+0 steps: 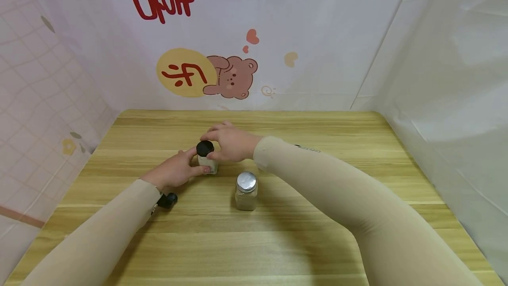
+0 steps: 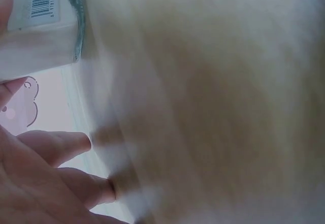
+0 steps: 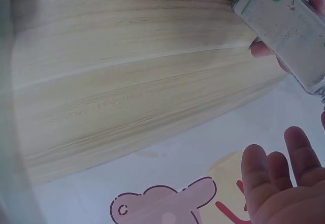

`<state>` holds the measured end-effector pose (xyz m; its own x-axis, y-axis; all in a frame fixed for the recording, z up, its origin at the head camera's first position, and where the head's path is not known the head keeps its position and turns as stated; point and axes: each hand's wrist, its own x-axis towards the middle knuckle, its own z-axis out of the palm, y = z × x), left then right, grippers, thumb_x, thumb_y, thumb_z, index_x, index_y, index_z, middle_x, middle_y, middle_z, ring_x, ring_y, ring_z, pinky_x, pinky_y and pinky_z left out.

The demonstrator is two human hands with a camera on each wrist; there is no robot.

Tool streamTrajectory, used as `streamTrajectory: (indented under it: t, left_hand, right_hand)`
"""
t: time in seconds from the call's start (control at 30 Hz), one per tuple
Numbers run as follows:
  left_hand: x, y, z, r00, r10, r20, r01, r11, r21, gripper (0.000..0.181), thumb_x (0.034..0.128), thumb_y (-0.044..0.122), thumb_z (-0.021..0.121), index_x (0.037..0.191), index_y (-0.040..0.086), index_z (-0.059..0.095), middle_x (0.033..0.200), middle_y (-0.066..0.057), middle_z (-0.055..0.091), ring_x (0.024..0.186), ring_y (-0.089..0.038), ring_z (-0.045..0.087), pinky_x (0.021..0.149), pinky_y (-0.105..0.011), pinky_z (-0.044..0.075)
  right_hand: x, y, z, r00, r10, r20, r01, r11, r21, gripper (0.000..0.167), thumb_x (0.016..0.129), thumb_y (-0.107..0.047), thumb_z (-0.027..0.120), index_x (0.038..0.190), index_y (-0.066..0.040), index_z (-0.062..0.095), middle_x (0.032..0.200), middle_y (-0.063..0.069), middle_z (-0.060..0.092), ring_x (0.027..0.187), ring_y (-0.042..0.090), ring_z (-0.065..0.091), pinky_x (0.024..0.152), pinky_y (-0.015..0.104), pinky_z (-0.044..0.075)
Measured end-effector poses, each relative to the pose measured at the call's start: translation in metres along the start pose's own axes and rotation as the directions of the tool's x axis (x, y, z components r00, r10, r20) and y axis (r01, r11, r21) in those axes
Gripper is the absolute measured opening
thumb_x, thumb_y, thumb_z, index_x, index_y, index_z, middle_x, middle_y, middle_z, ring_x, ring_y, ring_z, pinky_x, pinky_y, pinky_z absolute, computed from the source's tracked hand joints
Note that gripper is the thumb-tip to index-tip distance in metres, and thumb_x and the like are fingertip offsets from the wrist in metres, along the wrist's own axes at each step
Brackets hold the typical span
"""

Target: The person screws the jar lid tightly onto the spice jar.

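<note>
A small clear jar with pale contents and a black lid is at the middle left of the table. My left hand grips its body between thumb and index finger, the other fingers stretched out beside it. From the right, my right hand pinches the lid with thumb and fingers. A barcode label on the jar shows in the left wrist view. In the right wrist view, a green mark is on the jar; the lid is mostly out of frame.
A second jar with a silver lid stands upright on the wooden table, nearer to me and just right of the held jar. A small black device sits under my left wrist. White printed curtains enclose the table's back and sides.
</note>
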<state>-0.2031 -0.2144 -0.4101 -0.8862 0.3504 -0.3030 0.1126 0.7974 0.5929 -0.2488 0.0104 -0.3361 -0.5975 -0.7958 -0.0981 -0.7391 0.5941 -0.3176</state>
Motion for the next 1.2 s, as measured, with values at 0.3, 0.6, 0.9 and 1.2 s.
streamTrajectory:
  t: [0.3, 0.6, 0.9, 1.2]
  left_hand:
    - [0.0009, -0.0018, 0.0013, 1.000, 0.000, 0.003, 0.000, 1.000, -0.007, 0.090, 0.0957, 0.072, 0.060, 0.169, 0.041, 0.017, 0.170, -0.023, 0.030, 0.151, -0.069, -0.004, 0.114, -0.086, 0.011]
    - [0.0001, -0.0015, 0.0012, 1.000, -0.006, 0.011, 0.006, 1.000, -0.007, 0.092, 0.0965, 0.070, 0.060, 0.170, 0.039, 0.014, 0.165, -0.029, 0.035, 0.150, -0.069, -0.005, 0.114, -0.086, 0.012]
    - [-0.0006, -0.0007, 0.0009, 1.000, -0.005, 0.008, 0.005, 1.000, 0.006, 0.090, 0.0973, 0.069, 0.060, 0.169, 0.039, 0.015, 0.169, -0.026, 0.030, 0.150, -0.069, -0.003, 0.114, -0.086, 0.013]
    - [-0.0005, 0.0001, 0.0008, 1.000, -0.024, 0.019, 0.024, 1.000, 0.000, 0.090, 0.0965, 0.070, 0.061, 0.169, 0.039, 0.017, 0.169, -0.026, 0.028, 0.152, -0.067, -0.005, 0.113, -0.087, 0.014]
  right_hand:
    - [0.0021, 0.0012, 0.0032, 1.000, 0.011, -0.014, -0.011, 1.000, -0.009, 0.059, 0.102, -0.044, 0.069, 0.150, -0.013, 0.057, 0.153, 0.004, 0.058, 0.151, 0.025, 0.042, 0.134, 0.042, 0.017]
    - [0.0018, 0.0009, 0.0031, 1.000, 0.009, -0.016, -0.009, 1.000, -0.013, 0.052, 0.102, -0.044, 0.068, 0.145, -0.015, 0.060, 0.149, 0.003, 0.060, 0.149, 0.025, 0.044, 0.132, 0.040, 0.021]
    - [0.0033, 0.0021, 0.0053, 1.000, 0.012, -0.011, -0.012, 1.000, -0.018, 0.054, 0.102, -0.042, 0.069, 0.148, -0.016, 0.058, 0.152, 0.003, 0.057, 0.150, 0.026, 0.042, 0.129, 0.039, 0.029]
    - [0.0022, 0.0012, 0.0049, 0.999, 0.046, -0.012, -0.046, 0.999, 0.004, 0.060, 0.101, -0.046, 0.069, 0.150, -0.015, 0.056, 0.153, 0.004, 0.056, 0.152, 0.028, 0.039, 0.127, 0.040, 0.034]
